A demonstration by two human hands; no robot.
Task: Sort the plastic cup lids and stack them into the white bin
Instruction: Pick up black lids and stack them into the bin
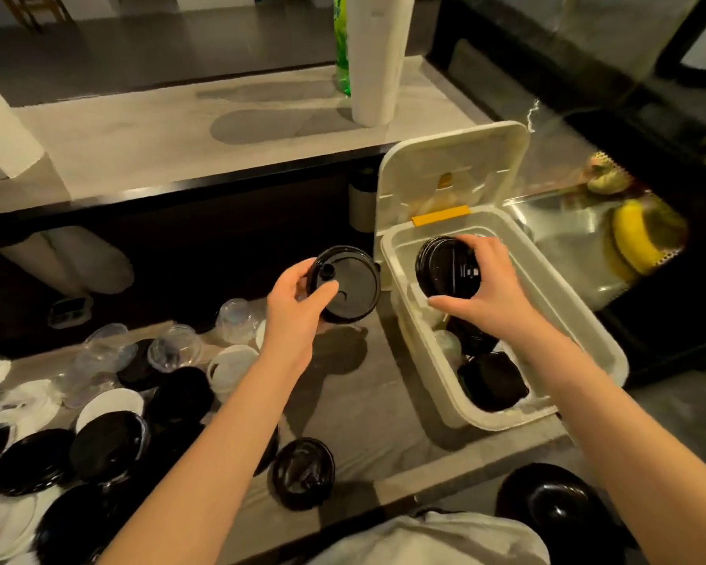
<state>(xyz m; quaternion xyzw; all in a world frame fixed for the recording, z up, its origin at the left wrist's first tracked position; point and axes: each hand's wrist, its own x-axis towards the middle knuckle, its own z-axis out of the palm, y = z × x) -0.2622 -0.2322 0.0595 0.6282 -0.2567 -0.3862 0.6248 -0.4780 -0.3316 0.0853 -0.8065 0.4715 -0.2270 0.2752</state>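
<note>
My only view, head-worn, looks forward and steeply down at close range: left hand (298,303) and right hand (490,287) centre frame, countertop (363,401) beneath them.

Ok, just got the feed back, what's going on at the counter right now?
A person is sorting cup lids. The right hand holds a stack of black lids on edge inside the open white bin, where more black lids already sit. The left hand holds a single black lid above the counter, just left of the bin. A mixed pile of black, white and clear lids is unsorted on the counter.
</note>
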